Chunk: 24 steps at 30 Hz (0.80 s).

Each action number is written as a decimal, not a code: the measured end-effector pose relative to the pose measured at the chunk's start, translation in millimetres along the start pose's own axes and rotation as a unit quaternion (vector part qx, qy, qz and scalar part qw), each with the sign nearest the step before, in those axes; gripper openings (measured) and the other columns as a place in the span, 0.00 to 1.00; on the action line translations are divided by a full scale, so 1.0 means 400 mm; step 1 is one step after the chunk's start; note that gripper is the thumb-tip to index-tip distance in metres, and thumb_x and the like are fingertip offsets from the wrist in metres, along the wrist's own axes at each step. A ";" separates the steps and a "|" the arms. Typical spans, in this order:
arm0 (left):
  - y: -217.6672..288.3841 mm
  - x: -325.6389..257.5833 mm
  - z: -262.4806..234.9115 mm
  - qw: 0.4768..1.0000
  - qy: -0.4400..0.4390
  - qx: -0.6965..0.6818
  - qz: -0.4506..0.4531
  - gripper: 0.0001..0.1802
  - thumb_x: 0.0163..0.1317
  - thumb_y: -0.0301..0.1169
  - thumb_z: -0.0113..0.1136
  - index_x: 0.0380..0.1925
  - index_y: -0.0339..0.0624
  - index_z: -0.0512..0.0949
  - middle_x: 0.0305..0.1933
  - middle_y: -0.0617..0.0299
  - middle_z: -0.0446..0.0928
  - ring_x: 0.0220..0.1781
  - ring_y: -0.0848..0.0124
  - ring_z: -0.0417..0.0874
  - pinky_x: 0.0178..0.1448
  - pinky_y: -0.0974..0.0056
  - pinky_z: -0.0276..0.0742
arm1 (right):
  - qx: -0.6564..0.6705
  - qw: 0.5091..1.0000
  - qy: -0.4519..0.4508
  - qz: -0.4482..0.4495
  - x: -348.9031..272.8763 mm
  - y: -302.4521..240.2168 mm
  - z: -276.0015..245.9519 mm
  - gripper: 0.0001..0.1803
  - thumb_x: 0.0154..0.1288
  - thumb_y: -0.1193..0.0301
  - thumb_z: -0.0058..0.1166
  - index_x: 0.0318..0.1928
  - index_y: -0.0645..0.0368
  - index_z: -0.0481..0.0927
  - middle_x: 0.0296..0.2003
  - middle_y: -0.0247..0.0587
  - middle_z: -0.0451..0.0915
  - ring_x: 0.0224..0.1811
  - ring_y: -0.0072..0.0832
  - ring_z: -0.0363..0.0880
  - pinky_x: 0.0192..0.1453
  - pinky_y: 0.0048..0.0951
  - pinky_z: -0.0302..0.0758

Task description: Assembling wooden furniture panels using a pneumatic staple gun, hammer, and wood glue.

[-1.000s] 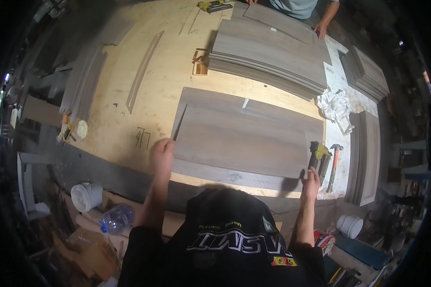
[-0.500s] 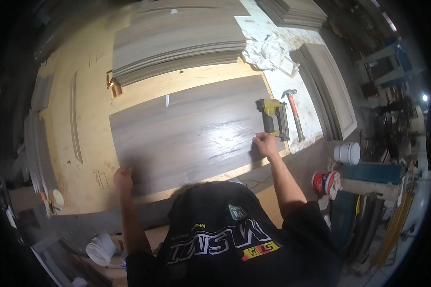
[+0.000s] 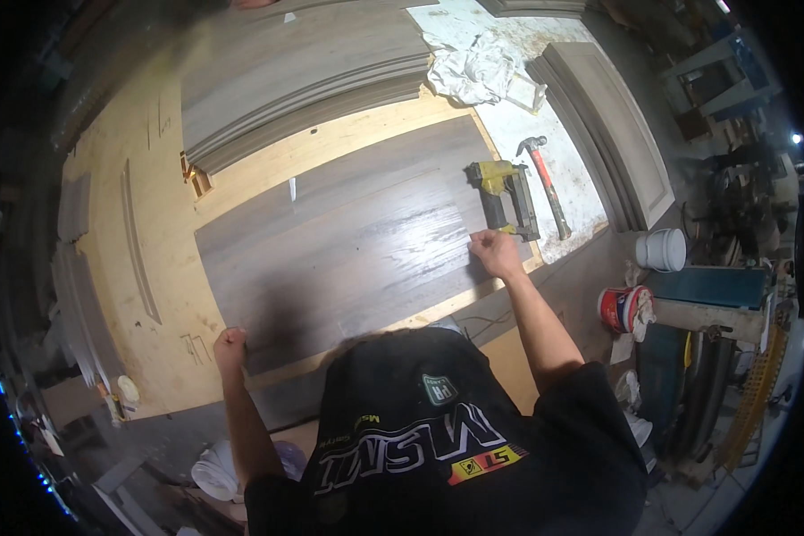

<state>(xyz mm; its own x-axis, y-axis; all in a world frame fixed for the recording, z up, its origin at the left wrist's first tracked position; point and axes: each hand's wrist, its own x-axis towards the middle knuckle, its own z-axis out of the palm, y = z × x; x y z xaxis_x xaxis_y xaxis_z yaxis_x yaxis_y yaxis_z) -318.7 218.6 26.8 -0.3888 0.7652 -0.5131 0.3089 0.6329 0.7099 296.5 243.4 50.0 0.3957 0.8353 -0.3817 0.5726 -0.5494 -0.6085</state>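
A wide grey-brown wood-grain panel (image 3: 330, 241) lies on the pale plywood worktop, with glare on its right half. My left hand (image 3: 230, 347) is closed at the panel's near left edge; what its fingers hold, if anything, is hidden. Over the right end of the panel my right hand (image 3: 498, 254) is pinched, and I cannot make out what sits between its fingertips. Right beside it, a yellow and black nail gun (image 3: 502, 198) rests on the panel's right end. A claw hammer (image 3: 548, 188) with a red and black handle lies just beyond the gun.
Stacked grey panels (image 3: 313, 107) lie across the far side, and framed panels (image 3: 603, 134) stand stacked at right. A crumpled white cloth (image 3: 478, 70) lies between them. Thin strips (image 3: 138, 241) lie at left. Below the table's right end are a white bucket (image 3: 661, 250) and a red bucket (image 3: 618, 309).
The whole view has shifted slightly, so the table's far side sits higher and further left. Both hands stay closed near the same ends of the panel. The nail gun and hammer lie as before.
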 end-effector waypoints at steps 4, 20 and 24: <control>-0.057 -0.049 -0.014 0.996 0.032 0.077 0.033 0.10 0.67 0.33 0.65 0.31 0.38 0.82 0.26 0.70 0.76 0.29 0.79 0.74 0.36 0.66 0.72 | -0.026 0.999 -0.019 -0.023 -0.029 0.007 -0.011 0.17 0.64 0.61 0.67 0.47 0.60 0.90 0.39 0.53 0.89 0.44 0.43 0.90 0.53 0.38 0.82; -0.063 -0.119 0.062 0.965 0.109 0.202 0.123 0.22 0.63 0.32 0.66 0.55 0.34 0.78 0.47 0.51 0.79 0.48 0.58 0.80 0.56 0.54 0.76 | 0.056 0.982 0.173 -0.051 0.014 -0.014 -0.049 0.16 0.64 0.64 0.66 0.49 0.60 0.88 0.42 0.53 0.88 0.46 0.46 0.88 0.55 0.40 0.82; -0.006 -0.114 0.101 0.952 0.078 0.249 0.162 0.41 0.59 0.31 0.69 0.73 0.37 0.65 0.63 0.42 0.73 0.65 0.49 0.73 0.69 0.49 0.71 | 0.002 0.969 0.223 -0.109 0.115 -0.017 -0.066 0.22 0.62 0.66 0.67 0.57 0.56 0.84 0.49 0.54 0.84 0.52 0.48 0.84 0.61 0.41 0.78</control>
<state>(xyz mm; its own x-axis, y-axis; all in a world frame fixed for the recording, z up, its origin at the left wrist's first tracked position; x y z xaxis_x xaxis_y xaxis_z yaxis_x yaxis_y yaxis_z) -266.6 186.9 29.1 -0.3152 0.9275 -0.2009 0.7927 0.3737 0.4817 329.8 284.8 54.9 0.5379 0.8377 0.0939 0.6747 -0.3611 -0.6437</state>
